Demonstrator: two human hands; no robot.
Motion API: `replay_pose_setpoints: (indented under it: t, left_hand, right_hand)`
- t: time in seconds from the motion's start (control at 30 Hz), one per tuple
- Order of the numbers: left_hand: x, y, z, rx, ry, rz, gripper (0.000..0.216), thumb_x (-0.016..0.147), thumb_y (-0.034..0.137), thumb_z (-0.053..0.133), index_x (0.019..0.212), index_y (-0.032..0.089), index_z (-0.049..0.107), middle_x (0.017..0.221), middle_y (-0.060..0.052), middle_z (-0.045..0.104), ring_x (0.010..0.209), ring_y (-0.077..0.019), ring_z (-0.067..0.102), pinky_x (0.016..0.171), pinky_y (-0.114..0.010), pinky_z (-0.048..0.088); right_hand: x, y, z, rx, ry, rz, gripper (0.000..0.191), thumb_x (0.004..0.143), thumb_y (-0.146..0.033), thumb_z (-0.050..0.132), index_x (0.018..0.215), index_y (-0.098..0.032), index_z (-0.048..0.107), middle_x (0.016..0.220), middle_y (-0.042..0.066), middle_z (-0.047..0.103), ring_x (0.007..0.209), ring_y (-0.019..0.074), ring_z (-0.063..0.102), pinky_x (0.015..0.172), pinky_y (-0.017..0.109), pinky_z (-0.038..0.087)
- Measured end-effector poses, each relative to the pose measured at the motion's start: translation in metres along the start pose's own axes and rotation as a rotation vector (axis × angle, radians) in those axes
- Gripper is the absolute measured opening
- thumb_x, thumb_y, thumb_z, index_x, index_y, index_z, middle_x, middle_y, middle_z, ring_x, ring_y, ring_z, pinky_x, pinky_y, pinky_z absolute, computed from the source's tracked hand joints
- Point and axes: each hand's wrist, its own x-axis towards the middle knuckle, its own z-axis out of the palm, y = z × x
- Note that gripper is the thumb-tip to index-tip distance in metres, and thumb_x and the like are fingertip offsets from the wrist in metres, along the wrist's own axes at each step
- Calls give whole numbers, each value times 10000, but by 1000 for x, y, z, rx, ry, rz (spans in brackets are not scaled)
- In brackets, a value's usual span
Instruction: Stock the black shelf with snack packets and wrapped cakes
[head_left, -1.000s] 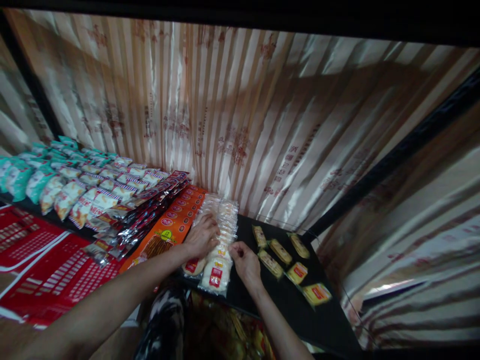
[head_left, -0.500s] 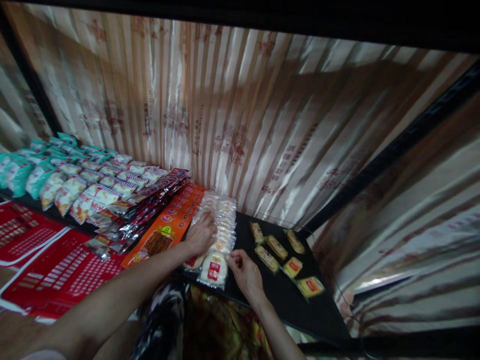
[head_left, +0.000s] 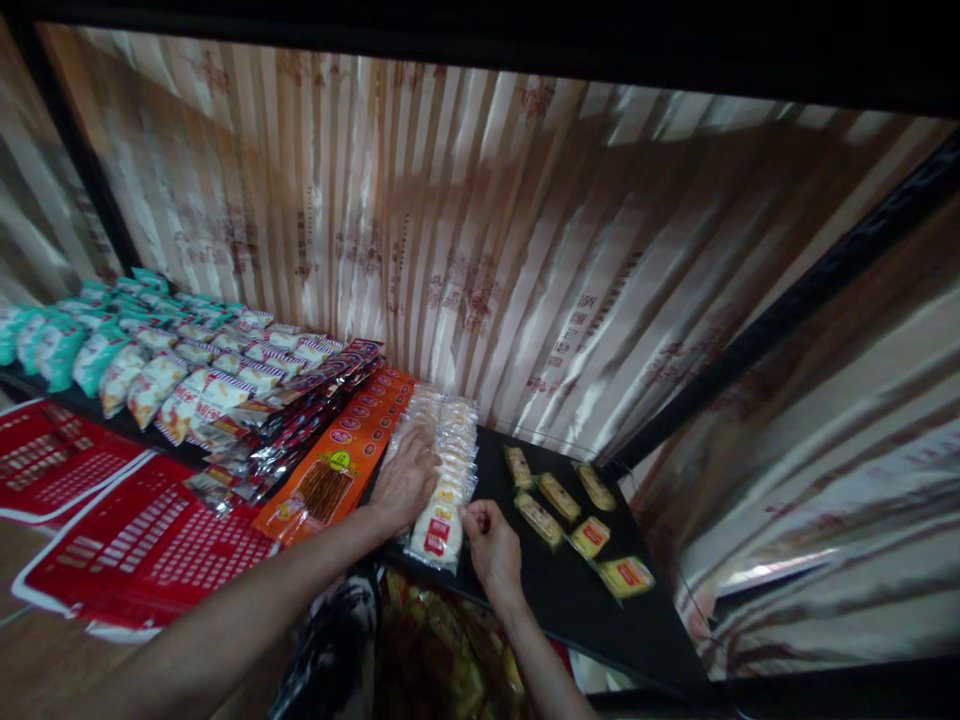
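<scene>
Two rows of clear-wrapped, round white crackers, perhaps rice crackers, lie overlapping on a black shelf [head_left: 547, 600]. My left hand [head_left: 407, 485] rests over the left row, its fingers stretched out against the side of the right row [head_left: 455, 465]; it covers most of the left row's near part. At the near end of the right row lies a cracker packet [head_left: 436, 537] with a red label. My right hand [head_left: 493, 550] has thumb and forefinger pinched together at that packet's right edge, seemingly on its wrapper.
Left of the crackers lie an orange snack bag [head_left: 334, 470], stacked dark foil packets [head_left: 300, 425], and white and teal bags [head_left: 101, 357]. Several small yellow packets [head_left: 555, 495] lie right. Red baskets [head_left: 150, 540] stand front left. A curtain [head_left: 420, 220] hangs behind; a black post [head_left: 787, 300] slants right.
The view has shifted slightly. My left hand has moved a little toward the right row, and my right hand stays at the front packet's edge.
</scene>
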Motion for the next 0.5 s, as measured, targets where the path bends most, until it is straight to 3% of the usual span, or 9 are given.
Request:
replay_pose_setpoints:
  t: [0.13, 0.3, 0.5]
  left_hand:
    - [-44, 30, 8, 18, 105, -134, 216, 803, 87, 451, 929, 186, 595, 1210, -87, 511, 1296, -252, 306, 1022, -454, 393]
    - [-98, 52, 40, 160, 218, -195, 396, 784, 75, 419, 1141, 179, 554, 1367, -134, 397, 1326, -310, 258, 987, -519, 398]
    - [-111, 48, 56, 255, 227, -209, 491, 781, 122, 446, 1264, 194, 494, 1416, -141, 359, 1341, -333, 236, 1001, -521, 359]
  right_hand:
    - [2, -4, 1, 17, 28, -37, 298, 754, -494, 469, 673, -217, 546, 596, -1, 597, 538, 153, 549, 536, 244, 402]
    - [7, -4, 1, 22, 50, -30, 283, 765, -474, 460, 692, -215, 544, 619, 5, 601, 551, 157, 553, 552, 254, 411]
    - [3, 2, 3, 60, 32, -42, 276, 768, -469, 472, 699, -210, 540, 627, 9, 593, 566, 162, 558, 568, 265, 442]
